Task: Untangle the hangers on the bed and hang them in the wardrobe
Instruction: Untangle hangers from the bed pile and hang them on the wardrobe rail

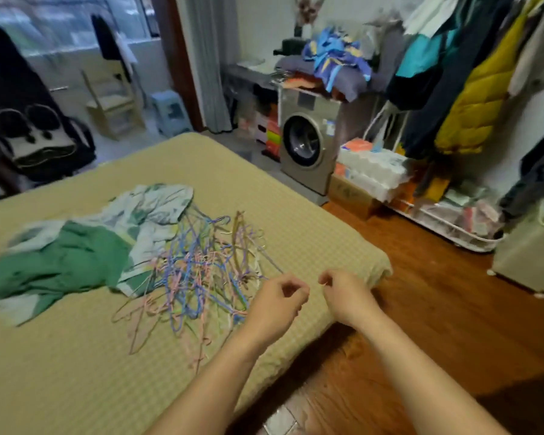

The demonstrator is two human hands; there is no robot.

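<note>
Both hands hang over the near right corner of the bed (76,372), with the fingers curled in. The left hand (277,304) sits at the right edge of the tangle of hangers (198,277), its fingertips drawn together towards the thumb; the blur hides whether a wire is pinched there. The right hand (343,296) is just beside it, nearer the bed's corner, fingers also bent inward, and again I cannot tell whether it holds anything. A thin blue wire from the tangle runs towards the gap between the two hands.

The hangers, thin wire ones in blue, pink, green and tan, lie knotted in a heap on the yellow-green bed cover, in the right half of the bed. A crumpled green and white patterned sheet (85,246) lies on the bed, touching the far left side of the heap.

Beyond the bed's far right corner a front-loading washing machine (305,142) stands on the floor, with folded clothes (336,64) piled on top. To the right of the bed, across a strip of wooden floor (437,309), an open clothes rack (471,89) holds hanging jackets, a yellow padded one among them.
</note>
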